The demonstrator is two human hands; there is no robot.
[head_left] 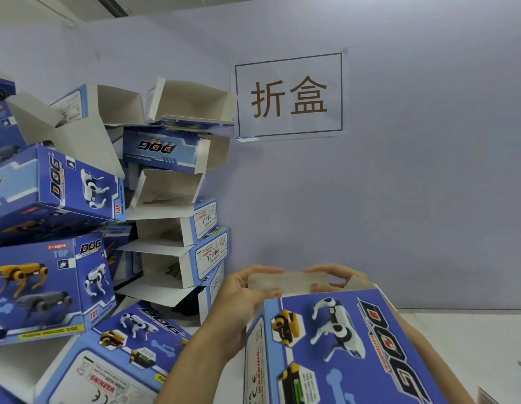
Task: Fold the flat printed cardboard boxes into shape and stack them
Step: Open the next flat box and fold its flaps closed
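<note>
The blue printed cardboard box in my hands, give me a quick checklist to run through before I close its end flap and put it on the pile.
1. Blue printed cardboard box opened into shape: ok, its printed top and side panels stand squared.
2. Left hand on the box's far end: ok, fingers curled on the plain grey end flap.
3. Right hand on the same flap: ok, fingers curled over it.
4. End flap tucked shut: not ok, it is raised.
5. Near end of the box closed: cannot tell, out of frame.
6. Pile of folded blue boxes steady: not ok, several lean askew.
</note>
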